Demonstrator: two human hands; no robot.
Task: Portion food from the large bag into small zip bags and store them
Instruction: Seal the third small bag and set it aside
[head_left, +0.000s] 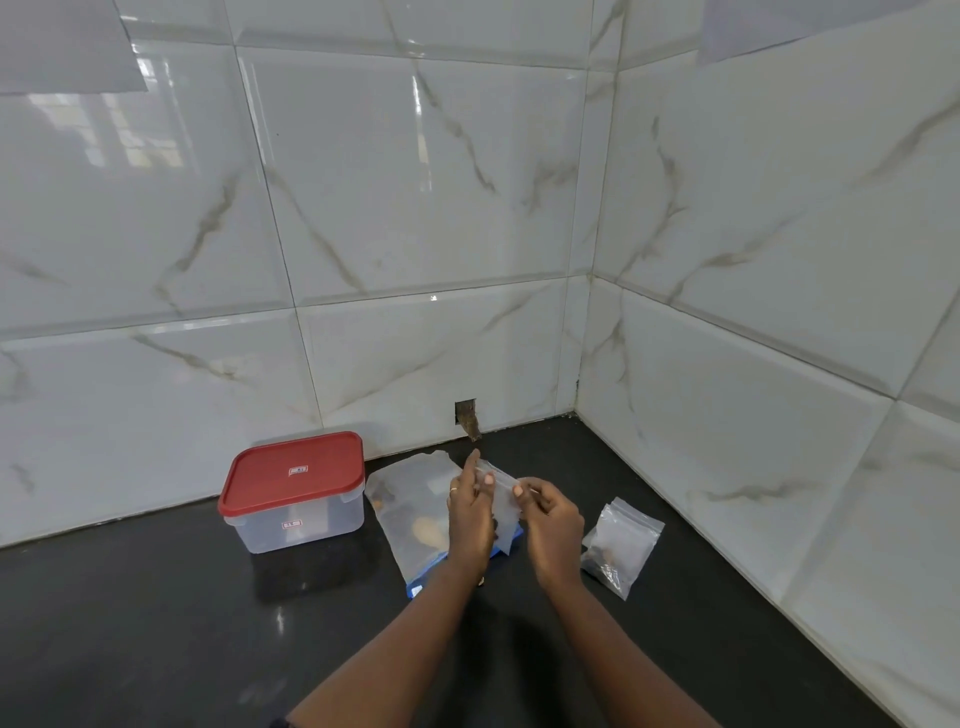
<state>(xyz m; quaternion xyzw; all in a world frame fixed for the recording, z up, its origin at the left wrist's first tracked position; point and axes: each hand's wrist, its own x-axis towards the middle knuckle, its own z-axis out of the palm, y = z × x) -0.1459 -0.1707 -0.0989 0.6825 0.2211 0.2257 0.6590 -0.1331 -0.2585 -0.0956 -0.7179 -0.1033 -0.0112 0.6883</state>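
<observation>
Both hands are raised just above the counter (156, 623), working one small zip bag (503, 506) between them: the left hand (470, 514) pinches its upper left corner with thumb and fingertips, and the right hand (553, 519) pinches the top edge at the other end, so the bag's mouth runs across from hand to hand and its body hangs down. It looks nearly empty, though the film is too clear to be sure. The large bag (410, 525) lies flat right below and to the left, its long axis running from the wall back toward the person, blue-edged end nearest; the left hand is closer to it. A filled small bag (621, 545) rests well right of the right hand, and the red-lidded container (293, 493) sits left of the large bag
</observation>
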